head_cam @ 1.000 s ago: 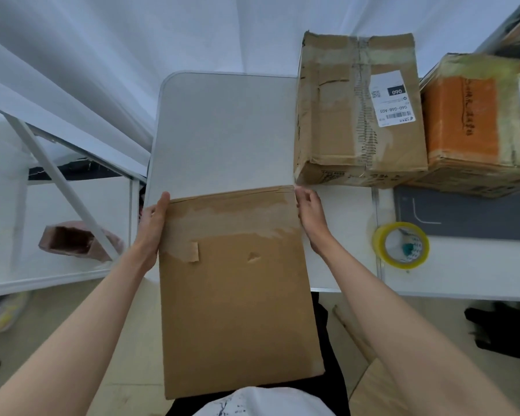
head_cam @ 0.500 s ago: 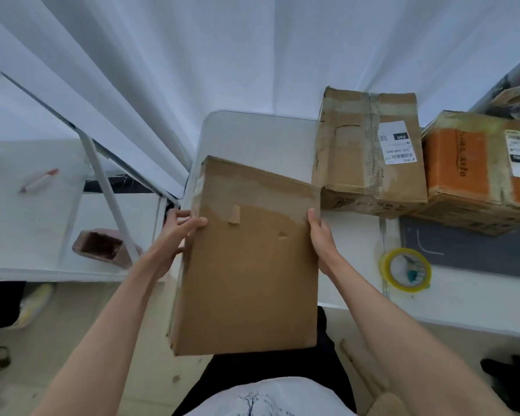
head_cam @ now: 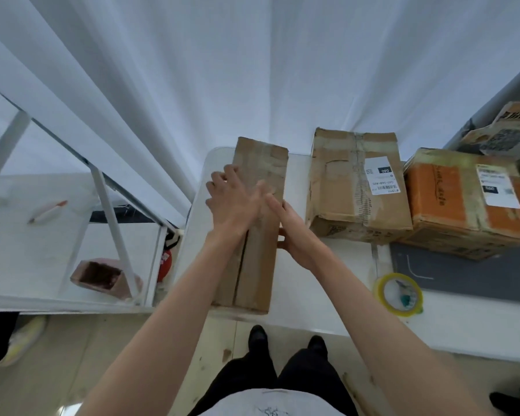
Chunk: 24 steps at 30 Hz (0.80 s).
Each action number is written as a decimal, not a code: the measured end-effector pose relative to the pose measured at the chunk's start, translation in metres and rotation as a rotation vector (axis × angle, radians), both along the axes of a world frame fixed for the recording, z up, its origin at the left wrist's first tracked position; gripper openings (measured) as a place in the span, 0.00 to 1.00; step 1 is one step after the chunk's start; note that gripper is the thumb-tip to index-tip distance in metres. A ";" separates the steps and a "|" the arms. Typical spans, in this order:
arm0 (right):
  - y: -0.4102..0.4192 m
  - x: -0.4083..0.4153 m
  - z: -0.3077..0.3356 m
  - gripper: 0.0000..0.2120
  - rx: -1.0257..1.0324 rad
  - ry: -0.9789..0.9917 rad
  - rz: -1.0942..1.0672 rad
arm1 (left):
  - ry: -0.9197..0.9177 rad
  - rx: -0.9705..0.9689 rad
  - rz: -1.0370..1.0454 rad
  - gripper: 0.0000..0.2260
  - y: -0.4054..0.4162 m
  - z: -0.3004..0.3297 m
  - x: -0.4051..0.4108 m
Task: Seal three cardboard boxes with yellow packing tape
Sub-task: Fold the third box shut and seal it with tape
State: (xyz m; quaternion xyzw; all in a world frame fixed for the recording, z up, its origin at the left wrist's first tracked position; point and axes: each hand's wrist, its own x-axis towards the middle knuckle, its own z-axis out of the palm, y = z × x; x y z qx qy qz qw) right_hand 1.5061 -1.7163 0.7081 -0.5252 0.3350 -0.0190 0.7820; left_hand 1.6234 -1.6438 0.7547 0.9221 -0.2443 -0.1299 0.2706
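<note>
While the narrow cardboard box (head_cam: 252, 235) stands on the white table (head_cam: 312, 283) with its flap seam facing up, the left hand (head_cam: 233, 202) lies flat on top, fingers spread, apparently pressing the flaps shut. The right hand (head_cam: 294, 232) cups the box's right side, fingers loosely bent, likely to steady it. The yellow packing tape roll (head_cam: 399, 294) waits untouched near the table's front edge, well apart from two already taped boxes (head_cam: 354, 187) farther back.
</note>
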 end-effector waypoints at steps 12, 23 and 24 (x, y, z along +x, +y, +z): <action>-0.043 -0.038 -0.054 0.33 -0.133 0.335 -0.390 | 0.269 -0.253 -0.611 0.46 0.010 -0.047 -0.049; -0.039 0.012 -0.066 0.34 -0.214 0.422 -0.335 | 0.026 0.367 -0.848 0.66 0.074 -0.093 -0.016; -0.038 0.011 -0.070 0.42 -0.189 0.405 -0.315 | 0.009 0.386 -0.862 0.66 0.071 -0.095 -0.016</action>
